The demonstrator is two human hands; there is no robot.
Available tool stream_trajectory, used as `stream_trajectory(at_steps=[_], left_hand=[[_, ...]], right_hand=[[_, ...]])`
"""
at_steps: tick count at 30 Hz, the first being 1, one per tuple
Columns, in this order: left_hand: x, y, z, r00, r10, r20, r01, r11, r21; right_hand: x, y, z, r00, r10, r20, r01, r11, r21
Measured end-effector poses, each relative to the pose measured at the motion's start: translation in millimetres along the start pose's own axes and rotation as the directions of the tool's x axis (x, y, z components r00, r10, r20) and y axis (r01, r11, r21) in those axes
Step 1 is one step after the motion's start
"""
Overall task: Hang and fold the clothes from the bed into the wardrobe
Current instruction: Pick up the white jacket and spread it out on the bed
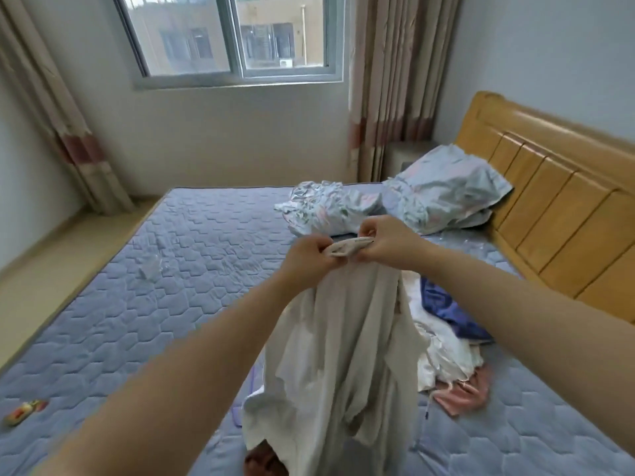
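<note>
A cream-white garment (343,355) hangs in the air over the bed (137,286), held up by its top edge. My left hand (309,259) grips that edge on the left, and my right hand (385,243) pinches it on the right, the two hands close together. Behind the garment, on the mattress, lies a pile of clothes (450,341) with blue, white and pink pieces. The wardrobe is out of view.
A folded floral quilt (326,207) and a pillow (446,190) lie near the wooden headboard (549,207). A small colourful object (24,412) sits at the mattress's left edge. A window (233,39) with curtains faces me; floor runs along the bed's left side.
</note>
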State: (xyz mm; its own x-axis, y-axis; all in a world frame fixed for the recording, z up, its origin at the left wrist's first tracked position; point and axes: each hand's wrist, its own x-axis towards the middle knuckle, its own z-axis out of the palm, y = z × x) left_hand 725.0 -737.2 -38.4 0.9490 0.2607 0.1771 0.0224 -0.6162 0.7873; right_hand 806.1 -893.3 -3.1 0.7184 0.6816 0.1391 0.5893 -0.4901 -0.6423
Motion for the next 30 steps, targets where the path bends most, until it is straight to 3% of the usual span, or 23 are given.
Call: stream_trajectory(at_steps=[2,3,5,6,7,8,10,11,12,14,16,18,20,21,23,25,27,30], left_hand=[[6.9,31.4,-27.5,0.974,0.129,-0.187,-0.121,0.991,0.054],[10.5,45.8,-38.9,0.936,0.177,-0.305,-0.166,0.984,0.062],[16.3,66.4,-58.6,0.845,0.213,-0.491,-0.229,0.973,0.028],[18.7,71.0,-66.5,0.832,0.189,-0.521,-0.213,0.977,0.014],[20.9,71.5,-73.7,0.847,0.155,-0.508,-0.171,0.985,0.014],[23.2,67.9,-80.5,0.873,0.118,-0.472,-0.113,0.993,0.04],[24.6,54.1,-90.1,0.896,0.095,-0.434,-0.044,0.991,0.127],[25.1,47.6,-92.4,0.895,0.09,-0.436,-0.034,0.99,0.136],[25.4,43.0,-92.6,0.886,0.091,-0.454,-0.04,0.992,0.12],[28.3,37.6,-91.4,0.84,0.116,-0.53,-0.074,0.992,0.1],[33.8,26.8,-95.4,0.816,0.145,-0.559,-0.079,0.987,0.141],[38.1,3.6,-100.6,0.94,0.12,-0.32,0.026,0.909,0.417],[36.2,-17.2,-96.3,0.995,-0.078,-0.056,0.096,0.808,0.581],[35.1,-22.5,-92.5,0.986,-0.169,0.006,0.14,0.832,0.537],[34.8,-21.3,-88.5,0.924,-0.357,0.137,0.325,0.922,0.212],[33.2,-9.4,-89.0,0.793,-0.464,0.395,0.523,0.851,-0.051],[34.6,1.4,-88.7,0.701,-0.406,0.586,0.603,0.776,-0.185],[35.1,27.1,-82.9,0.673,-0.225,0.705,0.609,0.71,-0.355]], right_hand=[[3.8,-28.0,-23.8,0.992,-0.061,-0.108,0.054,0.996,-0.071],[5.1,-40.8,-33.4,0.969,-0.098,-0.227,0.076,0.992,-0.105],[5.5,-53.7,-44.2,0.839,-0.219,-0.498,0.129,0.969,-0.209],[1.9,-50.2,-45.0,0.778,-0.257,-0.574,0.116,0.955,-0.271],[-4.2,-43.1,-44.5,0.777,-0.226,-0.587,0.042,0.95,-0.309],[-10.9,-30.7,-41.1,0.818,-0.127,-0.561,-0.084,0.939,-0.335],[-25.6,-1.9,-32.7,0.909,0.114,-0.402,-0.327,0.793,-0.514],[-30.6,6.5,-30.3,0.91,0.154,-0.384,-0.367,0.728,-0.579],[-32.8,8.6,-30.2,0.899,0.103,-0.425,-0.369,0.7,-0.611],[-33.5,0.3,-33.6,0.816,-0.076,-0.573,-0.309,0.781,-0.543],[-36.6,2.6,-44.5,0.68,-0.051,-0.731,-0.369,0.838,-0.402],[-44.4,18.4,-55.7,0.64,0.264,-0.722,-0.558,0.806,-0.2],[-53.3,25.5,-57.4,0.624,0.585,-0.517,-0.737,0.661,-0.143],[-54.5,25.9,-55.0,0.627,0.626,-0.463,-0.746,0.654,-0.126],[-54.1,21.7,-48.2,0.619,0.65,-0.442,-0.735,0.677,-0.034],[-57.7,12.1,-47.5,0.552,0.713,-0.434,-0.731,0.664,0.161],[-65.6,-0.2,-52.9,0.51,0.773,-0.377,-0.669,0.632,0.391],[-78.9,-35.0,-66.9,0.517,0.802,-0.299,-0.521,0.572,0.633]])
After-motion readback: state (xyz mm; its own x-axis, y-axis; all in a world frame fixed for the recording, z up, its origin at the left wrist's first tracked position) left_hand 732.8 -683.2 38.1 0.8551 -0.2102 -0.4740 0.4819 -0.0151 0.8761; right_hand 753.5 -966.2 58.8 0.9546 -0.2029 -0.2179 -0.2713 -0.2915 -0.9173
